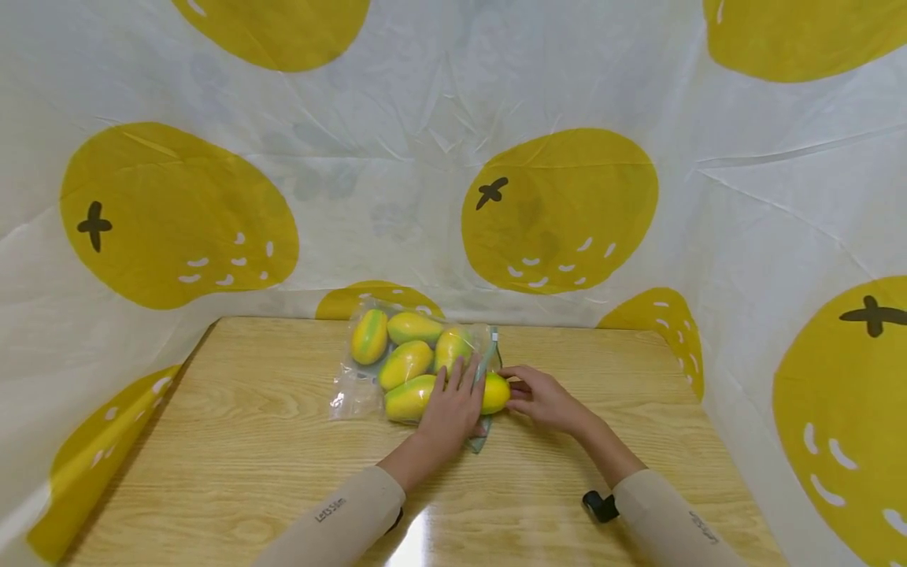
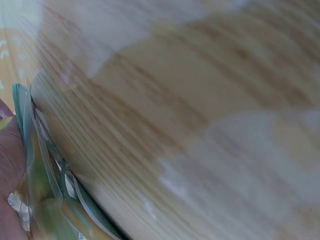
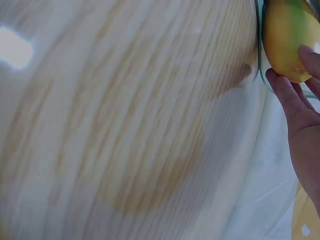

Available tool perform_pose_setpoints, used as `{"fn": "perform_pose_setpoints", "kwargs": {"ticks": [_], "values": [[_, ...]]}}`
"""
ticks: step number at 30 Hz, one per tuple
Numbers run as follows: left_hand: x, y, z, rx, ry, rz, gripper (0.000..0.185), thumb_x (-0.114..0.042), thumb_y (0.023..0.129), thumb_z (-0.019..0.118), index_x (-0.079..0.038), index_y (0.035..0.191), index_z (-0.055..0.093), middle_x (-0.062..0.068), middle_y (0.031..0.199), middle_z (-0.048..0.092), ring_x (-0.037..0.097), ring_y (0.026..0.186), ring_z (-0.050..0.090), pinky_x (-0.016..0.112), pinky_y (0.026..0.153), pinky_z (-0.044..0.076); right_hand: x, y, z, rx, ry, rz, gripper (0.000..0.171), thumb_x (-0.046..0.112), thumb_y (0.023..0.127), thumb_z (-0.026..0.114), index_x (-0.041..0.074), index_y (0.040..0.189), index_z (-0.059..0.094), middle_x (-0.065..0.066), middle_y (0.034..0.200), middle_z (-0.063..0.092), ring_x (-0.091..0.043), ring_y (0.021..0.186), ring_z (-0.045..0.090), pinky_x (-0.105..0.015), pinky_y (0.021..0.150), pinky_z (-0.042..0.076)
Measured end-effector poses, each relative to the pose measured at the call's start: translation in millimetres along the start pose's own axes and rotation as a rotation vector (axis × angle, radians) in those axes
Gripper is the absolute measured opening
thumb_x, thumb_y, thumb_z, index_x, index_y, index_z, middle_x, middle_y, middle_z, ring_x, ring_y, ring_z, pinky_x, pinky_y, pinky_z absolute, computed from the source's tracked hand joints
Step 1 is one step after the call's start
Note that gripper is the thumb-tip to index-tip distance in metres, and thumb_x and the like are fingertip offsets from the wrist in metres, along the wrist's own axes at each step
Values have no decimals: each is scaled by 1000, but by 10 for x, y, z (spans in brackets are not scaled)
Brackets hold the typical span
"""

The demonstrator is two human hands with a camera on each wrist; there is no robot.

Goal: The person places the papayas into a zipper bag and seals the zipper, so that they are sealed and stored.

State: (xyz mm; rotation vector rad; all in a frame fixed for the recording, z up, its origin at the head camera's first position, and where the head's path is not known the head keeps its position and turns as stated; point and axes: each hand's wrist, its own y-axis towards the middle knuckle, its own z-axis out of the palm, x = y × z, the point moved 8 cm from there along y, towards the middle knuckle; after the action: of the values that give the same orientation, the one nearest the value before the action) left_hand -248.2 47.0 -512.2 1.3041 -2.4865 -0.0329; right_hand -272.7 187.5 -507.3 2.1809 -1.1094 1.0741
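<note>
Counter (image 1: 248,441) bare to left, right & front of bag (image 1: 354,394): hands pass freely there. Cloth backdrop (image 1: 397,197) walls off back & both sides, close behind bag.

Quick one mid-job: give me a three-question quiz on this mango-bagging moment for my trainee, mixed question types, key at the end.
1. True or false: the right hand pinches the yellow-green mango at the mouth of the clear plastic bag.
2. Where does the left hand rest? A) flat on the bag over the mangoes B) on the bare wooden table C) raised in the air
3. Fill in: the backdrop behind the table is printed with large yellow ____.

Key: 1 true; 2 A; 3 fruits.
</note>
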Motion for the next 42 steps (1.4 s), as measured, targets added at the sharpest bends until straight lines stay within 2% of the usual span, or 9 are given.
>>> {"fn": "perform_pose_setpoints", "kwargs": {"ticks": [7,13,17,27,31,42], "values": [[26,-1,-1,-2,38,-7,107,-80,76,64,-16,158,43,15,171,23,35,154,33,53,119,38,10,89,69,-26,13,7,53,-1,96,69,-8,145,49,-29,145,54,-42,126,63,-35,98,57],[38,14,-9,2,25,-12,109,-80,74,66,-14,158,42,16,171,23,35,154,33,53,120,38,20,89,17,-99,-66,51,45,6,92,76,-2,133,60,-21,130,66,-36,113,69,-39,94,60],[37,14,-6,19,18,-3,112,-81,75,65,-13,160,38,16,172,21,36,155,31,54,120,37,55,108,17,-120,-77,23,42,6,90,78,-2,129,64,-19,123,70,-33,107,70,-39,90,61],[48,22,-14,0,7,-3,117,-81,73,67,-10,160,36,16,171,22,37,154,32,54,119,38,60,117,19,-175,-99,-29,40,3,89,79,-3,127,68,-16,113,68,-30,100,70,-39,88,62],[27,11,7,2,5,4,115,-81,74,67,-11,160,38,17,172,20,37,154,31,54,120,37,48,98,21,-181,-94,-5,38,0,88,78,-3,124,68,-14,113,69,-28,100,69,-35,87,62],[49,2,9,-38,33,-16,115,-81,71,68,-12,158,41,17,170,25,38,152,35,56,118,39,31,189,117,-203,-35,6,34,2,88,79,-3,119,69,-16,113,72,-25,97,74,-23,82,60]]}}
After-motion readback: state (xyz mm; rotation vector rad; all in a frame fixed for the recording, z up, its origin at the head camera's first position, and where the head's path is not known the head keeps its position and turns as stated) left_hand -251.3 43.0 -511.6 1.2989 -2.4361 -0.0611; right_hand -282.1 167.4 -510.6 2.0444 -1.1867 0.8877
